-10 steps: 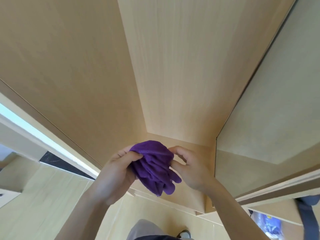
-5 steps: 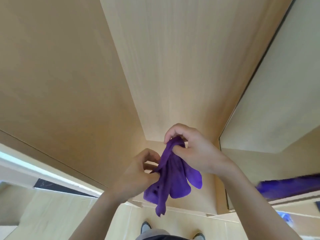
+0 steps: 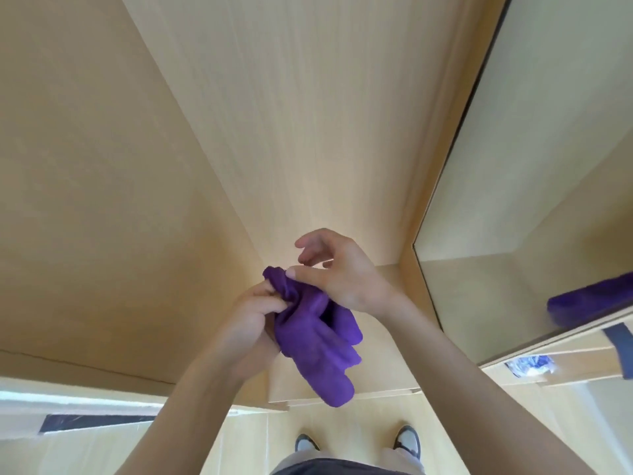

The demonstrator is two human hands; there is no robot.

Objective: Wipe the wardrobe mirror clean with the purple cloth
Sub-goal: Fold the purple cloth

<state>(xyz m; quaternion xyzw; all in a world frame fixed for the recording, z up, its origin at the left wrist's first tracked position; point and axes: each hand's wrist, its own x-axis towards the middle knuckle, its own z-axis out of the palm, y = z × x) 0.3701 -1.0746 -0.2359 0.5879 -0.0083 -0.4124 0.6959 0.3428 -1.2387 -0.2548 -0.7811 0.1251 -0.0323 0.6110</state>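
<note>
Shoes: at 6 o'clock, toes toward the wardrobe, on pale floor.
Cloth: purple, bunched, held in the air before the wardrobe at centre frame, its loose end hanging toward 6 o'clock.
Left hand: at 9 o'clock of the cloth, fingers curled round the bunched upper part, grip clenched on it.
Right hand: at 1 o'clock of the cloth, thumb lying along the top edge, fingers lifted and spread, gripping nothing.
Change: half a second ago the right hand pinched the top of the cloth; now those fingers have let go and the left hand has gathered the bunch, which sits lower.
Meaning: likely the cloth is being regathered into a pad; no wiping yet.
Mirror: at 3 o'clock on the open door, well apart from the cloth, untouched; a purple reflection shows near its lower edge.
Wardrobe: light wood panels fill 12 o'clock.
Writing: none readable.
</note>
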